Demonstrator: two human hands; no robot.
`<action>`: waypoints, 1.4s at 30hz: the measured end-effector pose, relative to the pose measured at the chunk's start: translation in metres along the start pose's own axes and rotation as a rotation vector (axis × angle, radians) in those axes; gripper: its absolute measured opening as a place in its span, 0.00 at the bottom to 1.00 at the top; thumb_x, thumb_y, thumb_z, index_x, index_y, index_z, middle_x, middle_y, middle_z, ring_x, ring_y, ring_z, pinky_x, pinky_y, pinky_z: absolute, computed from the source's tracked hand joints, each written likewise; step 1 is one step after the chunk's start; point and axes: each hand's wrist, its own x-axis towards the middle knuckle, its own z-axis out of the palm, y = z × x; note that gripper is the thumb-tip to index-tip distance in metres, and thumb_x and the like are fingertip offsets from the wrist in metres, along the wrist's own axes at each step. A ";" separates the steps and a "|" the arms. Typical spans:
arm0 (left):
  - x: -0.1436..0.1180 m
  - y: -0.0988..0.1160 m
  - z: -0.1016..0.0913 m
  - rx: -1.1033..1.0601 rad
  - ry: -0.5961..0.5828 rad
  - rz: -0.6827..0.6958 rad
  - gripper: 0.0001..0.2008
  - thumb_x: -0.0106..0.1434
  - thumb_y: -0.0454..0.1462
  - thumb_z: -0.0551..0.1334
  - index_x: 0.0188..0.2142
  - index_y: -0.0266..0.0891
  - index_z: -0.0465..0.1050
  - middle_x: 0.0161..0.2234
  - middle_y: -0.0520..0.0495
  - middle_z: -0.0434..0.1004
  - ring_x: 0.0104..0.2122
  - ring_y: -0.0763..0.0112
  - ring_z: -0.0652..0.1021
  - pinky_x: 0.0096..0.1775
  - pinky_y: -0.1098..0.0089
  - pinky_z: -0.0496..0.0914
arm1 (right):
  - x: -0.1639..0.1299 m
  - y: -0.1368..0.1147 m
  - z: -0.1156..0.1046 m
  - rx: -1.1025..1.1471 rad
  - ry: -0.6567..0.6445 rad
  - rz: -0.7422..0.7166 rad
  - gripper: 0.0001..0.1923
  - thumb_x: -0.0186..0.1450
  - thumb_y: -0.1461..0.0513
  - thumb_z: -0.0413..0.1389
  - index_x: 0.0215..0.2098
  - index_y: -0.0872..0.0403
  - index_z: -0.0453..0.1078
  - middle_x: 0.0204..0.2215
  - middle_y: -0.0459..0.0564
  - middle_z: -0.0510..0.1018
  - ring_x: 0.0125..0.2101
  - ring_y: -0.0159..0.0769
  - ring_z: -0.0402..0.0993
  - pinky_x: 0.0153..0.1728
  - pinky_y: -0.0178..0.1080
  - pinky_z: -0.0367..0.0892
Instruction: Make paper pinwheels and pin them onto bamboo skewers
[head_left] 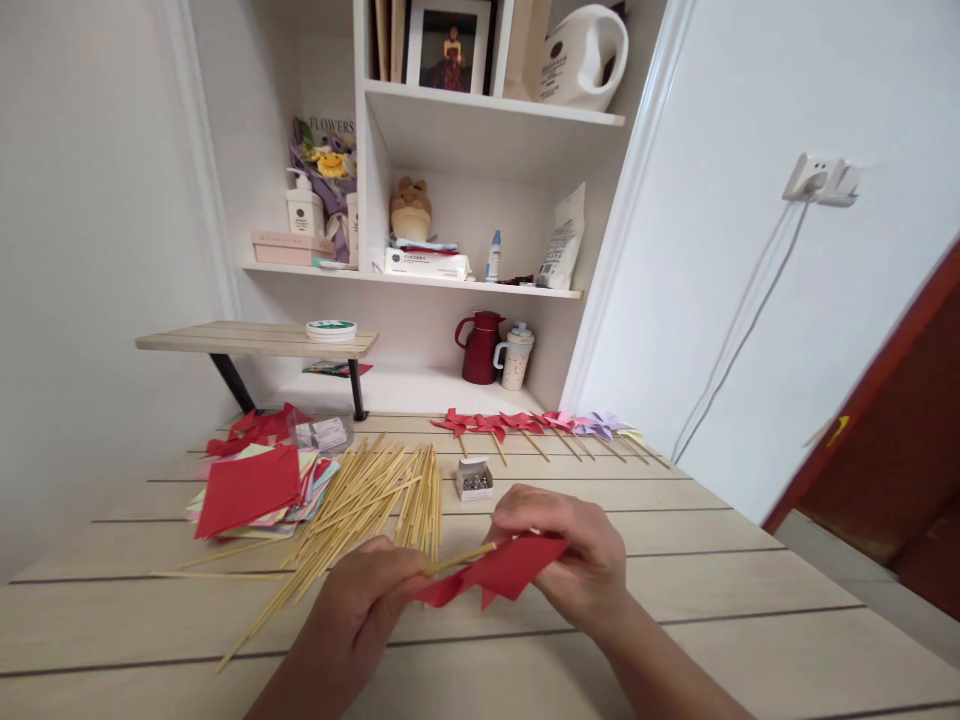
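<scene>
Paper pinwheel [504,572], pinched between left hand [367,600] and right hand [574,560], looks light and creasable (best held by its stiff stick [459,560]).

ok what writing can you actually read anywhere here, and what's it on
"FLOWERS": on the pale wrapping of the purple and yellow bouquet on the white shelf.
White plastic jug on the top shelf: dark round logo with lines of print, too small to read.
White pump bottle, flat white box and white pouch: labels too blurred to read.
Nothing legible on the wooden table or the red folded paper in the hands.
</scene>
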 end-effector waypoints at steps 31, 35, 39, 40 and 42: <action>0.001 0.015 0.006 0.161 0.003 0.119 0.14 0.73 0.39 0.53 0.33 0.44 0.73 0.22 0.53 0.76 0.21 0.71 0.74 0.25 0.72 0.68 | 0.009 -0.013 -0.006 0.036 0.012 0.031 0.10 0.73 0.57 0.55 0.40 0.49 0.78 0.27 0.51 0.80 0.27 0.40 0.77 0.33 0.45 0.76; 0.006 0.014 0.005 0.195 0.021 0.167 0.13 0.74 0.38 0.51 0.35 0.43 0.71 0.22 0.53 0.76 0.20 0.72 0.74 0.24 0.71 0.66 | 0.010 -0.010 -0.002 0.074 0.052 -0.027 0.10 0.73 0.58 0.55 0.44 0.49 0.79 0.27 0.51 0.82 0.28 0.40 0.79 0.35 0.47 0.77; 0.004 0.010 0.004 0.238 0.012 0.215 0.09 0.74 0.35 0.52 0.39 0.42 0.69 0.22 0.55 0.76 0.19 0.74 0.73 0.26 0.71 0.66 | 0.010 -0.008 0.001 0.067 0.085 -0.072 0.10 0.72 0.56 0.57 0.46 0.48 0.79 0.29 0.52 0.83 0.29 0.41 0.80 0.34 0.46 0.78; 0.003 0.009 0.003 0.251 0.001 0.218 0.08 0.74 0.35 0.52 0.39 0.42 0.69 0.22 0.55 0.75 0.19 0.74 0.73 0.26 0.71 0.65 | 0.010 -0.007 0.001 0.063 0.083 -0.078 0.11 0.72 0.56 0.56 0.46 0.48 0.79 0.29 0.52 0.84 0.29 0.41 0.80 0.33 0.46 0.78; 0.000 0.007 0.002 0.274 -0.012 0.219 0.09 0.74 0.35 0.51 0.39 0.42 0.68 0.22 0.56 0.74 0.19 0.74 0.72 0.26 0.71 0.64 | 0.009 -0.006 0.002 0.056 0.076 -0.080 0.11 0.72 0.56 0.56 0.46 0.49 0.79 0.29 0.53 0.84 0.29 0.41 0.81 0.34 0.46 0.78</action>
